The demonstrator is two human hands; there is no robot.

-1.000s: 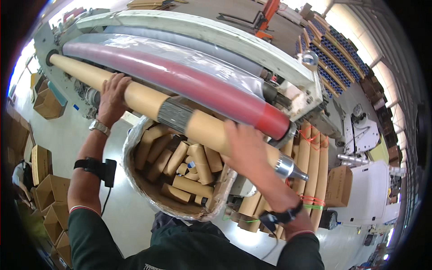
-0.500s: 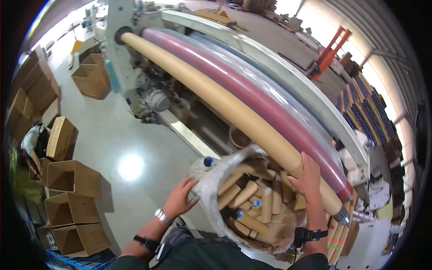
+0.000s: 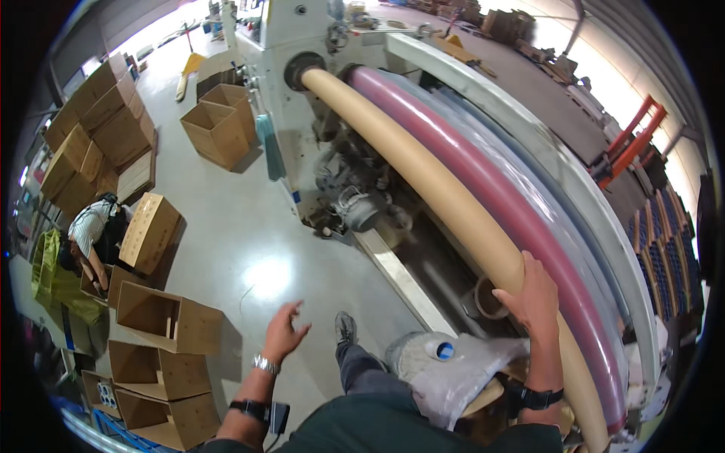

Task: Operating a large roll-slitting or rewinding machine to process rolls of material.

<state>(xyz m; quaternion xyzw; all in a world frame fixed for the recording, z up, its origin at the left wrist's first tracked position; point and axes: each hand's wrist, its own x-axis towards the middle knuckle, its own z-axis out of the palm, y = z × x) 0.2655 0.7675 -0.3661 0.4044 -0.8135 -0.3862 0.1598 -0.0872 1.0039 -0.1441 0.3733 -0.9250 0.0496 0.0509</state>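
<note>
Shop floor w/ open cardboard boxes [image 3: 162,321], insides unclear; my right hand [image 3: 533,294] grips long tan tube [image 3: 423,174], left hand [image 3: 285,332] open, free.

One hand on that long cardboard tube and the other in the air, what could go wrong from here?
Only the right hand rests on the long cardboard tube; the left hand is open over the floor, so the tube might slip or swing. A plastic sack sits against the legs and open cardboard boxes lie close on the left, so a step could trip.
</note>
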